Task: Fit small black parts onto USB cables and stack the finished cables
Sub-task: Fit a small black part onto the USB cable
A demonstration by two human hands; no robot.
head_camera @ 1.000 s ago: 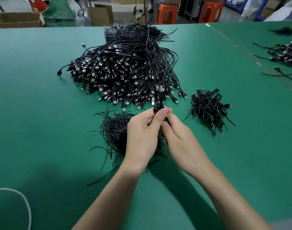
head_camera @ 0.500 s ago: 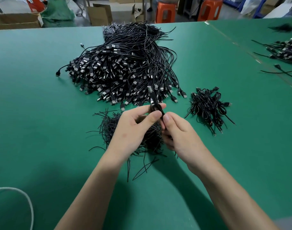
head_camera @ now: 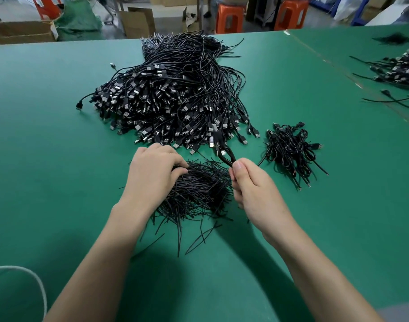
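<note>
Head view: a green table (head_camera: 48,159) is seen with both forearms reaching in from the near edge. The right grip (head_camera: 252,187) is closed on a folded USB cable (head_camera: 230,161), which is pinched between thumb and curled fingers; the cable's loop and metal-tipped plug are pointed up and away, toward the near edge of the large pile of USB cables (head_camera: 175,101). That pile is spread across the middle of the table, plugs fanned toward the person and bare wire ends bunched at the far side. The left grip (head_camera: 152,173) is laid on the left part of a heap of thin black strands (head_camera: 198,189), fingers bent with the tips pressed into the strands; whether a strand is pinched cannot be told. The heap is placed between the two grips, just in front of the large pile, with loose strands trailing from its near side. A small stack of bundled cables (head_camera: 289,149) is set to the right of the right grip, apart from both piles. More black cables (head_camera: 398,70) are noted at the far right of the table. A white cord (head_camera: 39,284) is curved across the lower left corner. Beyond the table, two orange stools (head_camera: 229,17), cardboard boxes (head_camera: 138,22) and a green sack (head_camera: 78,19) are recorded on the floor.
</note>
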